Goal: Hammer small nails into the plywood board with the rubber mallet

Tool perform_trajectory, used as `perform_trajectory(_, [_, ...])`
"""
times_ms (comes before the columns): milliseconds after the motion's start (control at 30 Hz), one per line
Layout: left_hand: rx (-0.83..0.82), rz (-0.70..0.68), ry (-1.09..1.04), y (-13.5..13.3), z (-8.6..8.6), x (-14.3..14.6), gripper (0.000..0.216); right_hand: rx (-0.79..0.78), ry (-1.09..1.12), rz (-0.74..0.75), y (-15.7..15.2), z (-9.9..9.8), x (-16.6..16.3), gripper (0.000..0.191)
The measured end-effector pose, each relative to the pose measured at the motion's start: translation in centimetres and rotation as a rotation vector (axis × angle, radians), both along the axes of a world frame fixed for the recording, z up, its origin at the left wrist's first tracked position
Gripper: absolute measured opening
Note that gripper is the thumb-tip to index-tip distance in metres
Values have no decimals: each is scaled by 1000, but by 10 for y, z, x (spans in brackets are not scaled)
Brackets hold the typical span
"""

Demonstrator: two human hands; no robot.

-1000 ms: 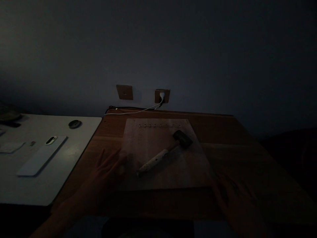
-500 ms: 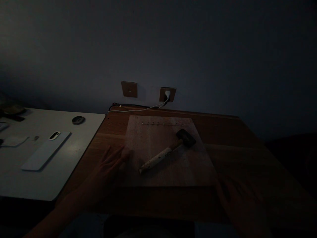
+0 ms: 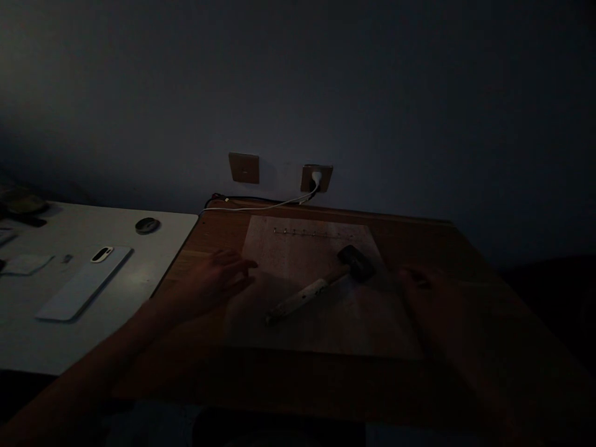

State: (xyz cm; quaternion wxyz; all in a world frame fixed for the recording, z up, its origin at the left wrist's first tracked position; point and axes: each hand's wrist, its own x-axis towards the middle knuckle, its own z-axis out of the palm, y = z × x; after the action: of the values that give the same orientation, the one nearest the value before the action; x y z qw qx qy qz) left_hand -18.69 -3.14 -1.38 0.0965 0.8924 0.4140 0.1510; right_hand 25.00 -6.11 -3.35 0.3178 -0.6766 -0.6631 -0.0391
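A pale wooden board [image 3: 279, 254] lies on the brown table in dim light. A row of several nails [image 3: 294, 231] stands along its far side. Diagonally across the board rests a hammer [image 3: 358, 264] with a dark head and a whitish, worn handle [image 3: 298, 300]. My left hand [image 3: 218, 276] is open and empty over the board's left edge, thumb apart from the loosely bent fingers. At the right edge is my right hand [image 3: 431, 298], dark and blurred, its thumb apart from bent fingers; nothing shows in it. Neither hand touches the hammer.
A white table [image 3: 107, 335] adjoins at left, carrying a pale phone [image 3: 84, 285] and a small round dark object [image 3: 147, 225]. Against the wall, cables [image 3: 261, 208] run along the brown table [image 3: 288, 379] to a wall socket [image 3: 316, 178] with a white plug. Another wall plate [image 3: 244, 168] is beside it.
Both my hands have moved farther up along the board's sides. The board, with the hammer on it, has shifted slightly to the right.
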Motion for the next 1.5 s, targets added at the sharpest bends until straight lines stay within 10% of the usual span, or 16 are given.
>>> perform_trajectory(167, [-5,42,74,103,38,55,22,-84,-28,45,113,57,-49,28])
perform_trajectory(333, [-154,50,201,161,40,76,22,-269,-96,66,155,69,-67,21])
perform_trajectory(900, [-272,23,196,160,8,72,34,-658,-178,192,172,5,-43,8])
perform_trajectory(1500, [-287,10,192,167,-9,81,24,-653,-276,271,168,9,-76,20])
